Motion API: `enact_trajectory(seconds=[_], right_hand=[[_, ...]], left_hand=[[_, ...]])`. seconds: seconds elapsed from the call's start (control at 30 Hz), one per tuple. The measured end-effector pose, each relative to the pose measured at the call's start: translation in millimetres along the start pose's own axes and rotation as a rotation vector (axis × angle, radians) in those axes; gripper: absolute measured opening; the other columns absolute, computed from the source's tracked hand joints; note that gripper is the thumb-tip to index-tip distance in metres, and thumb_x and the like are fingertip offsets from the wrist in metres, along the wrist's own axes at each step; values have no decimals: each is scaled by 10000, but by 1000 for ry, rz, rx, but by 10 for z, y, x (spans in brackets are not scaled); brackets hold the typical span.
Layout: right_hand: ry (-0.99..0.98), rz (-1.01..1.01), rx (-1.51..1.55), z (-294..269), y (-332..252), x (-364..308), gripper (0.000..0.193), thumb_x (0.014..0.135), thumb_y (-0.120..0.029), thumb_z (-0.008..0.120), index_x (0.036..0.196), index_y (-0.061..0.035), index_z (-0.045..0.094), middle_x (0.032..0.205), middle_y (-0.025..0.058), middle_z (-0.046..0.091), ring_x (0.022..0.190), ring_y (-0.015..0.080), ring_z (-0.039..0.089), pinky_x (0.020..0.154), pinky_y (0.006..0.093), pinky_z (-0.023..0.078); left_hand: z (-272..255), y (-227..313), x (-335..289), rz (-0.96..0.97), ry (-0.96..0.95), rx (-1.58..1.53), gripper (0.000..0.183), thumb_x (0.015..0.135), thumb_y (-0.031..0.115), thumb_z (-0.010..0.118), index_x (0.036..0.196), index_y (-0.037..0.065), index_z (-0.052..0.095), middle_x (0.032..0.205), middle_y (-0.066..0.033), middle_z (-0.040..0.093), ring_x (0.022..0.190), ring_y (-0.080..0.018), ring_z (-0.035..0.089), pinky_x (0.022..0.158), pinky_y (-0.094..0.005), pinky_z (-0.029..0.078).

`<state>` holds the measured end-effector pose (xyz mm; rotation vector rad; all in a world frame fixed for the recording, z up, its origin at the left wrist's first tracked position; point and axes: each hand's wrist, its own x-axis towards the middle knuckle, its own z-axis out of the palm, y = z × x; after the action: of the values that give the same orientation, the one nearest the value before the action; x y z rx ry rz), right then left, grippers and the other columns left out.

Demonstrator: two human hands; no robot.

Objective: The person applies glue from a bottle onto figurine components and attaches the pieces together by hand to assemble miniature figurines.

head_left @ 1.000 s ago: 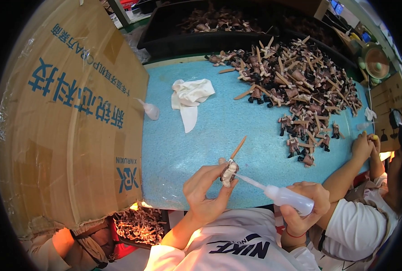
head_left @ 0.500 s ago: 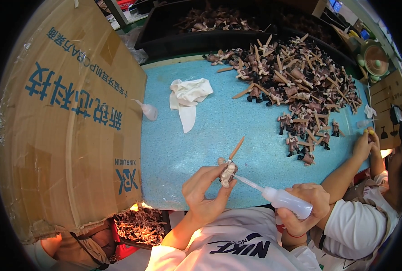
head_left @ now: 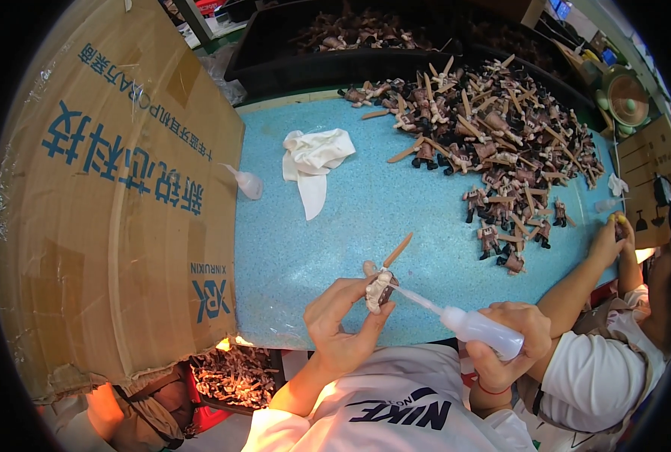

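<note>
Between the thumb and fingers of my left hand (head_left: 343, 320) is a small toy figure (head_left: 379, 292), pale and brown, with a flat tan sword-like piece (head_left: 398, 251) sticking out past it. My right hand (head_left: 520, 331) is wrapped round a translucent squeeze bottle (head_left: 482, 333) lying slantwise, its thin nozzle (head_left: 418, 299) pointing left. The nozzle tip meets or nearly meets the figure; actual contact is too small to tell. Both hands are above the near edge of the blue table (head_left: 313, 248).
A heap of similar figures (head_left: 493, 143) covers the far right. Black bins (head_left: 298, 75) stand behind. At left are a tall cardboard box (head_left: 124, 226), a second bottle (head_left: 250, 185) and a white cloth (head_left: 316, 154). A co-worker's hands (head_left: 614, 237) are at the right edge.
The figure in my left hand has tilted slightly, its tan piece leaning further right. My right hand and the bottle have shifted a touch. At lower left, another person's arm has moved.
</note>
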<state>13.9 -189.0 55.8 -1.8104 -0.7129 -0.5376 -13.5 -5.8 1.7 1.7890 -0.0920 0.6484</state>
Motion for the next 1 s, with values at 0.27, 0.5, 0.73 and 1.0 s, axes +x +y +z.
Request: enact_trajectory(seconds=[0.27, 0.5, 0.73, 1.0], right_hand=[[-10, -15, -33, 3, -15, -3, 262, 594, -108, 735, 738, 46, 580, 485, 88, 550, 362, 165, 523, 346, 235, 368], [-25, -7, -40, -11, -13, -5, 277, 591, -135, 735, 739, 43, 584, 485, 87, 552, 365, 170, 528, 353, 241, 379], [18, 7, -56, -8, -16, -44, 269, 591, -140, 737, 727, 35, 585, 497, 93, 560, 370, 175, 533, 364, 246, 395], [-1, -38, 101, 20, 11, -63, 271, 592, -118, 744, 730, 44, 576, 503, 104, 562, 355, 183, 517, 351, 250, 399]], left_hand=[[-15, -23, -21, 4, 2, -32, 241, 663, -26, 694, 889, -43, 612, 769, -140, 637, 652, -204, 621, 580, -266, 471], [-12, -25, -23, -13, -12, -55, 239, 664, -29, 691, 888, -50, 608, 769, -141, 636, 651, -203, 619, 578, -266, 468], [2, 12, 3, -15, 0, -39, 222, 664, -31, 690, 868, -55, 606, 765, -140, 636, 650, -203, 616, 586, -270, 469], [0, -5, -9, -35, -11, -74, 205, 664, -26, 690, 852, -50, 611, 764, -132, 639, 657, -201, 618, 599, -275, 473]])
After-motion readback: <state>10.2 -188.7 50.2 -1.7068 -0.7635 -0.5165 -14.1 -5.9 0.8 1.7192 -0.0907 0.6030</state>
